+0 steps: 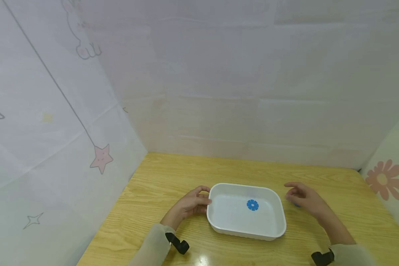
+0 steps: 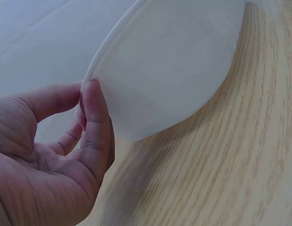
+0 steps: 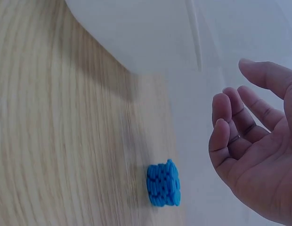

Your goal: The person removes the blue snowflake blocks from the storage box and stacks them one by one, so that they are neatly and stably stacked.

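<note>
A white plastic tray (image 1: 242,232) with rounded corners and raised walls rests on the table. One flat blue flower-shaped disc (image 1: 252,205) lies on its floor, right of centre. My left hand (image 1: 197,202) pinches the tray's left rim between thumb and fingers; in the left wrist view the fingers (image 2: 96,122) press against the outer wall. Off the tray's right side, my right hand (image 1: 304,199) hovers with loosely bent fingers and holds nothing. Below it a short stack of blue notched discs (image 3: 163,184) stands on the table, mostly hidden by the hand in the head view.
The wood-grain table (image 1: 186,170) extends around the tray. Pale cloth hangs behind it and on both sides, with a printed pink star (image 1: 101,159) at left and a flower (image 1: 385,180) at right. Black wrist mounts (image 1: 177,244) sit on the sleeves.
</note>
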`<state>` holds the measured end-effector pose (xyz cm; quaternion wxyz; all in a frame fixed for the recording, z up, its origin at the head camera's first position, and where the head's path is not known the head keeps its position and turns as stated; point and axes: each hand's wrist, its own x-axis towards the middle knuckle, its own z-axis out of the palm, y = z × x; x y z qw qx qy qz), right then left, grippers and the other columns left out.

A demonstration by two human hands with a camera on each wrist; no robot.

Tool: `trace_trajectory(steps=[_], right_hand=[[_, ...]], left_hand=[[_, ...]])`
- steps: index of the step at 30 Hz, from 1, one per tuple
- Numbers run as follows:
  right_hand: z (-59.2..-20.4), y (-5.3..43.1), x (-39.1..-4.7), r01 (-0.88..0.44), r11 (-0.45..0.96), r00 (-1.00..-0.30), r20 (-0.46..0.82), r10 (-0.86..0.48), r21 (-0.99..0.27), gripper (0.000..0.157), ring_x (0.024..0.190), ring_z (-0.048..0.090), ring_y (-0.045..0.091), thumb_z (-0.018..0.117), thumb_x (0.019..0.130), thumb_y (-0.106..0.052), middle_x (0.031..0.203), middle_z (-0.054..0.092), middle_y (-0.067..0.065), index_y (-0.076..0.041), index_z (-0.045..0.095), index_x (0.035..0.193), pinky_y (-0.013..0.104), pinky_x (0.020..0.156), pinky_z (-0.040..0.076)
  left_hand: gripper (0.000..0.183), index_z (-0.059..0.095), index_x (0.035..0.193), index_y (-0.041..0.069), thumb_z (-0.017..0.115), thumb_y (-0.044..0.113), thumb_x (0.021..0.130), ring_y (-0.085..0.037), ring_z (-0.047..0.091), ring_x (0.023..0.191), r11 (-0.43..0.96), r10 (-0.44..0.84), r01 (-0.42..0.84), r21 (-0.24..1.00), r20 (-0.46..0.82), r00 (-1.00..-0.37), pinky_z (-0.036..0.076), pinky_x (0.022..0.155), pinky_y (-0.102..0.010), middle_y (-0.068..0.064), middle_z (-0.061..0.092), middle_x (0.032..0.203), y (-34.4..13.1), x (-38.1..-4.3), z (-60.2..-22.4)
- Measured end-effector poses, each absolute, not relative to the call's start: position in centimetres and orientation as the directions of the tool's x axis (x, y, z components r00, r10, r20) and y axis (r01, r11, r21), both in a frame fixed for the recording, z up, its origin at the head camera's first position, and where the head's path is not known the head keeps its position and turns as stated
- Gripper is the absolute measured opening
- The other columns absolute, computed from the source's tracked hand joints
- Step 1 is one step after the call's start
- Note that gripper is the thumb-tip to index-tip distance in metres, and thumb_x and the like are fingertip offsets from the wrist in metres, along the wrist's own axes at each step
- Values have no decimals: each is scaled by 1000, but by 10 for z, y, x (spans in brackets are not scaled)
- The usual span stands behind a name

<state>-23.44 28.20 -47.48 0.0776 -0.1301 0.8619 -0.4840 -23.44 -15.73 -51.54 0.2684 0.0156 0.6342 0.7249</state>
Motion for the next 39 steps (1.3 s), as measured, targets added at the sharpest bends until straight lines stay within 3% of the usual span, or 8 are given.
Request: trace_trajectory(steps=[11, 21, 29, 39], right_hand=[[-479, 254, -234, -159, 543, -950, -23, -312, -824, 52, 101, 60, 23, 71, 96, -28, 112, 67, 10, -3, 54, 139, 30, 77, 54], [-476, 237, -232, -215, 566, -937, 4, -350, -796, 47, 98, 59, 21, 72, 95, -30, 111, 65, 6, -6, 61, 133, 28, 74, 53], [-482, 213, -234, -258, 641, -923, -11, -384, -723, 36, 89, 58, 15, 73, 94, -24, 94, 65, -4, -9, 66, 126, 26, 72, 51], [-495, 189, -233, -224, 715, -934, -62, -351, -662, 22, 77, 53, 15, 75, 90, -14, 82, 60, -5, -14, 74, 113, 26, 64, 46]], left_hand=[[48, 44, 137, 3, 64, -1, 94, -17, 68, 83, -61, 417, -370, 927, -313, -853, 58, 72, -30, -18, 68, 113, -157, -234, -517], [48, 43, 138, 3, 63, -2, 94, -17, 68, 82, -67, 422, -373, 925, -313, -851, 58, 70, -29, -19, 67, 114, -158, -236, -517], [49, 42, 139, 3, 63, -1, 95, -16, 68, 82, -64, 425, -377, 924, -316, -848, 58, 71, -28, -20, 66, 117, -158, -236, -517], [50, 42, 140, 4, 63, -1, 94, -16, 68, 83, -64, 431, -371, 926, -310, -847, 57, 71, -29, -21, 66, 118, -159, -236, -518]])
